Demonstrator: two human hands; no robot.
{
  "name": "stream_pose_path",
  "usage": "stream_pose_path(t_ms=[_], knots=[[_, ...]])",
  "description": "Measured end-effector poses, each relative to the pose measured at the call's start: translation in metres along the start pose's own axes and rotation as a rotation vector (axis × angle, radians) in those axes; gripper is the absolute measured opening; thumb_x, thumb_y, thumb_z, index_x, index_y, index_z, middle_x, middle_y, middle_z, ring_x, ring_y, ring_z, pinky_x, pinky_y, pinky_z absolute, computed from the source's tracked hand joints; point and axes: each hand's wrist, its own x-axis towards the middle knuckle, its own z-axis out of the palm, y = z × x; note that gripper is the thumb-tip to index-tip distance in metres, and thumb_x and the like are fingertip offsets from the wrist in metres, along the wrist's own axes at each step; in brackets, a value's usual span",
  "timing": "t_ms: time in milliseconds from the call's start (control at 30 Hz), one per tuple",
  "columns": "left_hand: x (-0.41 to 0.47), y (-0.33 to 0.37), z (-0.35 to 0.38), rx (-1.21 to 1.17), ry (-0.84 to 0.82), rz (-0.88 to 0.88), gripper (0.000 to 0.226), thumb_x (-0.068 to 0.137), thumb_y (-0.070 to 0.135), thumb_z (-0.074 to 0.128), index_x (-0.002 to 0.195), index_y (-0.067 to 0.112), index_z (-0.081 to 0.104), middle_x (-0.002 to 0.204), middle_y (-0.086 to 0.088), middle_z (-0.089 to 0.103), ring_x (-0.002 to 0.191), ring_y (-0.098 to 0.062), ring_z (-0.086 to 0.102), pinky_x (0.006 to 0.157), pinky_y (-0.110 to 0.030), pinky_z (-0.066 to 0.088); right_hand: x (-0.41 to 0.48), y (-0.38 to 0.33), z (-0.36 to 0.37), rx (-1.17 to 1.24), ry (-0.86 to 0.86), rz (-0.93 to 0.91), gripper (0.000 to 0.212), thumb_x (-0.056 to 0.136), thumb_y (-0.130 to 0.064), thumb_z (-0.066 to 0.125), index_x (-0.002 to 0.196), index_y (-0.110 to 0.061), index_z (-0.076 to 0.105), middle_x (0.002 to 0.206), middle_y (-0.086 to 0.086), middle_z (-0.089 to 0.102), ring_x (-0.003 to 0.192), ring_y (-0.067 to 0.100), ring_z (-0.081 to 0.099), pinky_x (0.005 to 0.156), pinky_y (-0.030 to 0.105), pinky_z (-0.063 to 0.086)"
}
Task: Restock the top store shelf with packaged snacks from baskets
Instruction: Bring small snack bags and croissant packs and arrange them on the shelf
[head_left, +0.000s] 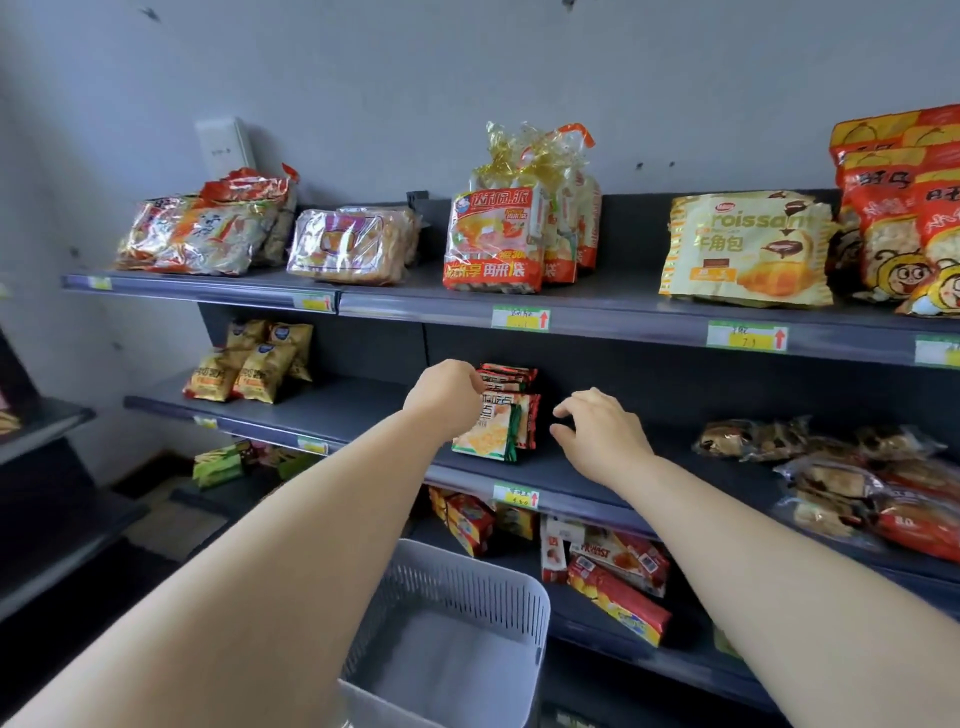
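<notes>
One grey basket (457, 582) sits lowest. Straight above it are two hands, the left hand (447, 395) and the right hand (602, 436). Between them is a stack of cracker packets (498, 426), too overlapped to count. Up and left of the basket stand four gold packets (262, 376). High above the basket are three red cake bags (493, 244) in a row, and up and right of it is one croissant bag (743, 249). Five price tags (519, 317) line the edge of the top shelf (623, 301) above the basket. Three more line the next edge down.
</notes>
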Motion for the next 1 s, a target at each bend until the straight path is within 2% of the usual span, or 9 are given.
stream_pose_path(t_ms=[167,367,600,700,833,900,1000], knots=[[-0.024,-0.046,-0.034,0.005,0.026,-0.06,0.038,0.094,0.002,0.043,0.118,0.017,0.068,0.124,-0.006,0.062,0.107,-0.026,0.06,0.087,-0.032,0.052,-0.001,-0.059,0.019,0.009,-0.005,-0.086,0.025,0.098,-0.032,0.05,0.116,-0.021,0.064,0.126,-0.001,0.056,0.121,0.021,0.048,0.089,0.039,0.046],[-0.024,-0.12,-0.09,0.016,0.094,-0.065,0.031,0.093,0.008,0.05,0.115,0.02,0.068,0.12,-0.003,0.065,0.105,-0.023,0.061,0.085,-0.031,0.052,0.024,-0.143,0.033,0.05,-0.015,-0.148,0.035,0.1,-0.034,0.047,0.132,-0.023,0.055,0.142,-0.001,0.049,0.129,0.022,0.046,0.094,0.037,0.043],[-0.001,-0.225,-0.163,0.051,0.114,-0.093,0.029,0.094,0.013,0.054,0.118,0.021,0.067,0.121,-0.004,0.064,0.109,-0.025,0.06,0.09,-0.031,0.052,0.059,-0.269,0.066,0.137,0.009,-0.135,0.034,0.099,-0.033,0.047,0.131,-0.024,0.055,0.138,0.002,0.052,0.122,0.026,0.052,0.096,0.04,0.045],[0.015,-0.255,-0.186,0.025,0.085,-0.096,0.024,0.094,0.012,0.055,0.111,0.02,0.069,0.115,-0.005,0.066,0.1,-0.024,0.063,0.082,-0.029,0.052,0.067,-0.305,0.078,0.172,0.031,-0.116,0.034,0.099,-0.033,0.046,0.131,-0.026,0.055,0.137,0.0,0.052,0.12,0.024,0.053,0.093,0.038,0.046],[0.041,-0.251,-0.183,0.007,0.027,-0.026,0.023,0.093,0.013,0.055,0.11,0.02,0.068,0.113,-0.005,0.066,0.091,-0.021,0.059,0.073,-0.027,0.046,0.068,-0.303,0.073,0.101,0.058,-0.034,0.034,0.1,-0.036,0.047,0.131,-0.025,0.054,0.136,0.0,0.052,0.118,0.023,0.053,0.091,0.039,0.048],[0.05,-0.23,-0.169,-0.011,-0.004,0.051,0.025,0.093,0.012,0.054,0.113,0.02,0.068,0.116,-0.004,0.065,0.093,-0.021,0.057,0.074,-0.027,0.045,0.066,-0.285,0.062,0.071,0.094,0.041,0.034,0.1,-0.036,0.047,0.131,-0.025,0.054,0.135,0.001,0.053,0.118,0.023,0.053,0.089,0.039,0.049],[0.051,-0.186,-0.144,-0.049,-0.059,0.187,0.03,0.094,0.012,0.052,0.119,0.02,0.066,0.123,-0.003,0.063,0.106,-0.023,0.059,0.083,-0.03,0.05,0.059,-0.253,0.042,0.044,0.145,0.157,0.033,0.099,-0.038,0.049,0.13,-0.026,0.056,0.131,0.0,0.055,0.116,0.023,0.054,0.088,0.039,0.049]])
